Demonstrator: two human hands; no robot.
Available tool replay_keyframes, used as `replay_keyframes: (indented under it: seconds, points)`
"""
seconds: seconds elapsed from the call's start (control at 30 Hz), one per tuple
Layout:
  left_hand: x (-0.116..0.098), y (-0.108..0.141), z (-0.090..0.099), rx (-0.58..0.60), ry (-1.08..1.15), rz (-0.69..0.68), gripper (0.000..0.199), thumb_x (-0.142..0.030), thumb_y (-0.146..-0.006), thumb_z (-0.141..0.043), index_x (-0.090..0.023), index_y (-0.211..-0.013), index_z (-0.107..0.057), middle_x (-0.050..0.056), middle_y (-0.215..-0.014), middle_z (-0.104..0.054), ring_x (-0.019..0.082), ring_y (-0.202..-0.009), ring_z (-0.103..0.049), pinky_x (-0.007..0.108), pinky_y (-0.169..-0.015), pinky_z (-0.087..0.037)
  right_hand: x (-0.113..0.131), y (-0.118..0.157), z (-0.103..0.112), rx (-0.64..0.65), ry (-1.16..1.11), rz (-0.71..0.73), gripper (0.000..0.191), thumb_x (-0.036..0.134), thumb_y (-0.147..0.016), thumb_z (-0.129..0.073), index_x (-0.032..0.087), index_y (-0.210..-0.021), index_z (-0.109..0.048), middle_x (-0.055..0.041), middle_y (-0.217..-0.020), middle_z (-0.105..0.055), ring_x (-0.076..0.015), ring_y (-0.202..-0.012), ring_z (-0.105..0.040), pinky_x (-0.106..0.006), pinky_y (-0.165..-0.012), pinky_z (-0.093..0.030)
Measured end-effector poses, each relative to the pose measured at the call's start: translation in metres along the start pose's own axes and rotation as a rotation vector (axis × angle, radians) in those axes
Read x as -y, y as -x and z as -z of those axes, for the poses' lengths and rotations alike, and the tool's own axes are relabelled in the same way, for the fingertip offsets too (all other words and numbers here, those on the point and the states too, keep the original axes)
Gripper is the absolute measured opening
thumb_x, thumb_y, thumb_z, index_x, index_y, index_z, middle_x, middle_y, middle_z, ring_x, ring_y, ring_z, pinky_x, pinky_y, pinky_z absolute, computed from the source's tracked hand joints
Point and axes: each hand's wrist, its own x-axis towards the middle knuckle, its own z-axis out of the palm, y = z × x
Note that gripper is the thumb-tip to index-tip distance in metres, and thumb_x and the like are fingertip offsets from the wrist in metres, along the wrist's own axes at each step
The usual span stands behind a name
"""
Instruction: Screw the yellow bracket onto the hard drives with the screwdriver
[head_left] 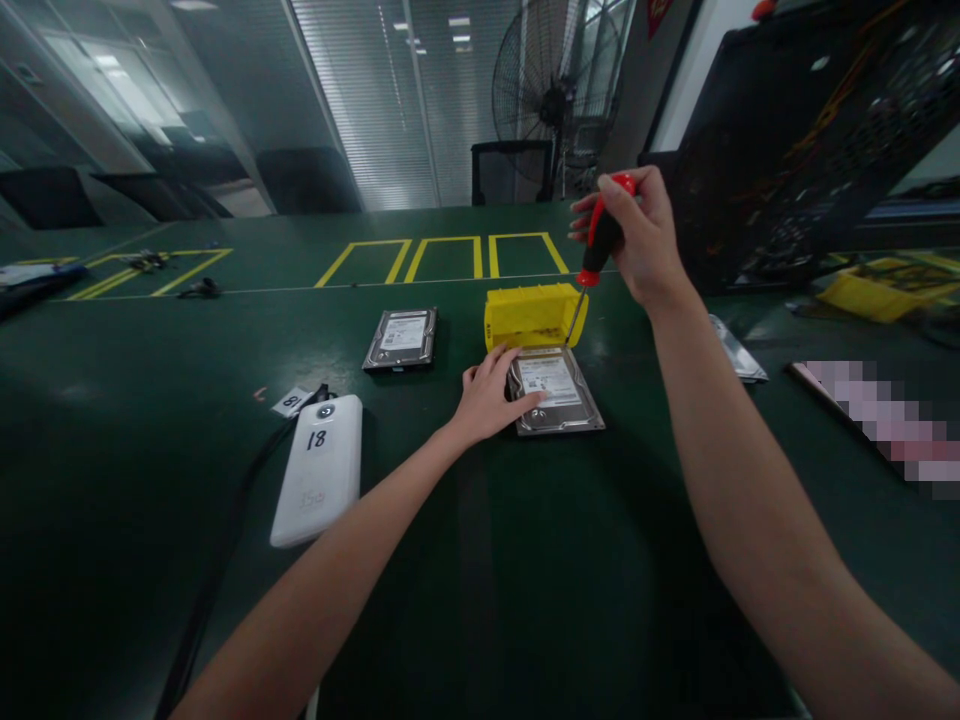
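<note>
Flat on the green table lies a hard drive (562, 397) with a white label. My left hand (495, 395) grips its left side, the thumb resting on top and the fingers at the far left corner. A red and black screwdriver (602, 240) is held by its handle in my right hand (634, 230). Its shaft slants down, with the tip at the drive's far edge; whether it touches a screw is too small to tell. Right behind the drive stands a yellow plastic bin (525, 308). A second hard drive (403, 338) lies further left.
A white power bank marked 18 (319, 470) lies at the left, with a black cable (240, 500) beside it. To the right are a silver item (739, 350), a blurred-out flat object (877, 415) and another yellow bin (870, 290). A dark equipment case (780, 150) rises at the back right.
</note>
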Motion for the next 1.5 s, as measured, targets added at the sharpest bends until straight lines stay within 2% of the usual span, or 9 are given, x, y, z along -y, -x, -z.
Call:
replay_keyframes:
  seconds: [0.1,0.27,0.43,0.63,0.83,1.07,1.27,1.37,1.5]
  points:
    - [-0.001,0.0,0.001,0.009,0.007,0.0,0.073,-0.066,-0.077,-0.038,-0.024,-0.135,-0.024,0.009,-0.145,-0.025,0.027,-0.132,-0.026,0.049,-0.105,-0.021,0.001,0.001,-0.002,0.01,0.006,-0.006,0.027,0.047,-0.073,-0.062,0.029,-0.081,-0.043,0.0048,-0.074,-0.063,-0.0145,-0.061,-0.057,-0.034,-0.06,-0.048]
    - [-0.002,0.0,0.001,0.009,0.005,0.009,0.073,-0.066,-0.077,-0.039,-0.024,-0.135,-0.025,0.009,-0.145,-0.025,0.028,-0.132,-0.026,0.049,-0.105,-0.021,0.001,0.003,-0.005,0.033,0.028,0.038,0.018,0.043,-0.073,-0.063,0.036,-0.08,-0.048,0.0072,-0.067,-0.058,-0.0127,-0.056,-0.05,-0.031,-0.055,-0.044]
    - [-0.002,0.0,0.002,0.013,0.006,0.007,0.072,-0.065,-0.077,-0.04,-0.025,-0.135,-0.024,0.008,-0.145,-0.025,0.029,-0.132,-0.026,0.05,-0.106,-0.021,-0.002,0.002,-0.004,0.043,0.067,0.045,0.021,0.051,-0.077,-0.054,0.035,-0.091,-0.051,0.0041,-0.067,-0.053,-0.012,-0.052,-0.048,-0.03,-0.052,-0.043]
    - [-0.001,0.0,0.001,0.012,0.004,-0.004,0.072,-0.063,-0.077,-0.041,-0.025,-0.135,-0.023,0.008,-0.145,-0.024,0.027,-0.131,-0.026,0.048,-0.106,-0.022,-0.005,-0.001,0.002,0.086,-0.001,-0.011,0.027,0.058,-0.079,-0.045,0.035,-0.089,-0.054,0.0009,-0.072,-0.054,-0.0147,-0.057,-0.053,-0.033,-0.052,-0.049]
    - [-0.001,0.0,0.0,0.0,-0.017,0.004,0.07,-0.062,-0.078,-0.041,-0.024,-0.134,-0.025,0.009,-0.145,-0.026,0.028,-0.132,-0.025,0.05,-0.105,-0.022,-0.008,-0.003,0.003,0.076,-0.042,-0.02,0.023,0.051,-0.077,-0.054,0.03,-0.086,-0.054,0.0011,-0.076,-0.053,-0.0126,-0.06,-0.054,-0.031,-0.053,-0.05]
    - [-0.002,0.0,0.001,0.01,-0.006,0.009,0.071,-0.064,-0.077,-0.039,-0.025,-0.135,-0.025,0.009,-0.145,-0.025,0.028,-0.132,-0.025,0.05,-0.105,-0.021,-0.008,-0.003,0.001,0.04,-0.006,-0.024,0.025,0.046,-0.074,-0.061,0.03,-0.082,-0.044,0.0044,-0.077,-0.059,-0.0145,-0.071,-0.059,-0.032,-0.061,-0.05]
    - [-0.001,0.0,0.001,0.006,0.0,0.002,0.073,-0.066,-0.077,-0.039,-0.024,-0.135,-0.025,0.008,-0.145,-0.024,0.027,-0.132,-0.026,0.049,-0.106,-0.021,-0.003,0.001,-0.003,0.003,0.015,0.031,0.024,0.038,-0.071,-0.065,0.035,-0.084,-0.046,0.0066,-0.067,-0.054,-0.0118,-0.055,-0.049,-0.03,-0.054,-0.044]
    - [-0.002,0.0,0.002,0.011,0.004,0.004,0.074,-0.067,-0.077,-0.038,-0.024,-0.135,-0.025,0.008,-0.146,-0.024,0.027,-0.132,-0.026,0.049,-0.106,-0.021,-0.001,0.002,-0.004,0.014,0.084,0.065,0.021,0.042,-0.075,-0.061,0.037,-0.091,-0.049,0.0052,-0.069,-0.053,-0.0115,-0.054,-0.046,-0.029,-0.053,-0.042]
    - [-0.002,0.001,0.002,0.008,0.004,0.005,0.074,-0.067,-0.077,-0.038,-0.024,-0.135,-0.024,0.008,-0.146,-0.024,0.027,-0.132,-0.026,0.049,-0.106,-0.021,-0.002,0.001,-0.002,0.0,0.08,0.051,0.017,0.049,-0.078,-0.054,0.038,-0.089,-0.051,0.004,-0.07,-0.054,-0.0122,-0.055,-0.047,-0.029,-0.054,-0.043]
